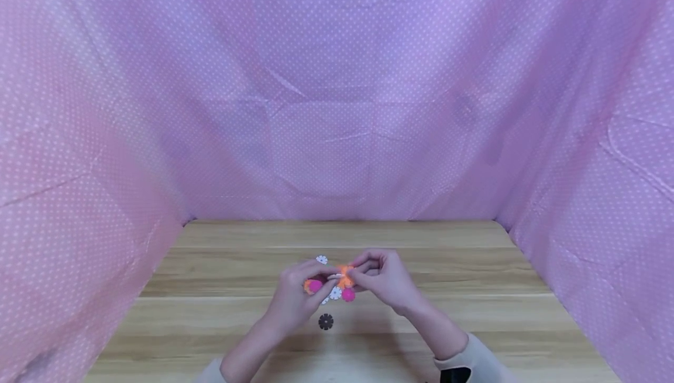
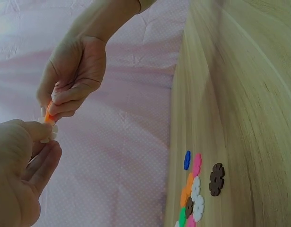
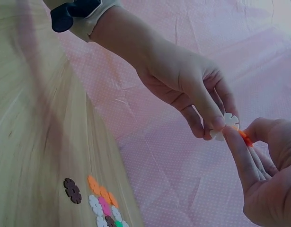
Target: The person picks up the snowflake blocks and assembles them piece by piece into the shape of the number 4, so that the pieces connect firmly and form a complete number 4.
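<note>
My left hand pinches a white notched plastic disc between thumb and fingers. My right hand pinches an orange notched disc by its edge. The two discs meet at their rims, set at an angle to each other, with fingertips covering the join. Both hands are raised over the table, as the left wrist view shows. Below them lies a loose group of similar discs, among them a white one, a pink one and a green one.
A dark brown disc lies apart, nearer to me than the group. In the left wrist view a blue disc lies at the group's edge. The wooden table is enclosed by pink dotted cloth at the back and sides.
</note>
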Tool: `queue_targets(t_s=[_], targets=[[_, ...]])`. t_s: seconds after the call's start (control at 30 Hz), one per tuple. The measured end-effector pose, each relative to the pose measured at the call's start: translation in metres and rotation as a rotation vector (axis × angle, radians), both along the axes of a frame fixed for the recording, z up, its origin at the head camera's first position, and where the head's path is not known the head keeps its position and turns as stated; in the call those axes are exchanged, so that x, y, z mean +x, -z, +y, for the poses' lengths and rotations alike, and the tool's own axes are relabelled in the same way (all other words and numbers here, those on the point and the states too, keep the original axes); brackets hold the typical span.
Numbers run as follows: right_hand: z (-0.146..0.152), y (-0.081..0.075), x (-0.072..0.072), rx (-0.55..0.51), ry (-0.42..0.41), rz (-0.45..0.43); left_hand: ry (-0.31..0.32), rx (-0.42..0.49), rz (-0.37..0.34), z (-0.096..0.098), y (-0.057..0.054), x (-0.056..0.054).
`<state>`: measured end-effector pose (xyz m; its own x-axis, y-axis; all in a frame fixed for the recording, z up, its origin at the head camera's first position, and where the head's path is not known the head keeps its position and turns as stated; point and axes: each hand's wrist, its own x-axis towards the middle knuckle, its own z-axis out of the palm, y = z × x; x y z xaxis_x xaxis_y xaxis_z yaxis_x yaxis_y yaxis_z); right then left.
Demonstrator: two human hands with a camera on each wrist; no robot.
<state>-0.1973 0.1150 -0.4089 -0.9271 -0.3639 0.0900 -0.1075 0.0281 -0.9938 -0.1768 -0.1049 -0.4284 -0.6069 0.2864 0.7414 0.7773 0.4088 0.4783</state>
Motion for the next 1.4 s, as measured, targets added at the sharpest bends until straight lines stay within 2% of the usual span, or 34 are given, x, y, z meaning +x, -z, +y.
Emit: queue_targets(t_s=[0.2,0.4,0.53,0.67,0.87,1.0,1.23,1.4], targets=[[0.002,-0.001,-0.002,0.015,0.0,-0.011,0.035,0.062,-0.103,0.0,0.002,0.0],[0.006,0.004,-0.009,0.036,-0.011,0.048,0.049,0.111,-0.2,-0.011,-0.001,-0.003],[0.012,0.012,-0.015,0.048,0.014,0.08,0.02,0.161,-0.206,-0.022,-0.007,-0.006],[0.016,0.023,-0.02,0.103,0.047,0.102,-0.006,0.189,-0.179,-0.03,-0.012,-0.008],[0.015,0.043,-0.025,0.272,0.105,0.21,0.018,0.237,-0.156,-0.032,-0.011,-0.008],[0.011,0.056,-0.027,0.401,0.111,0.277,0.023,0.25,-0.147,-0.031,-0.01,-0.007],[0.006,0.075,-0.026,0.595,0.066,0.286,0.012,0.227,-0.183,-0.025,-0.012,-0.004],[0.001,0.085,-0.025,0.615,-0.011,0.322,0.025,0.203,-0.213,-0.022,-0.01,-0.003]])
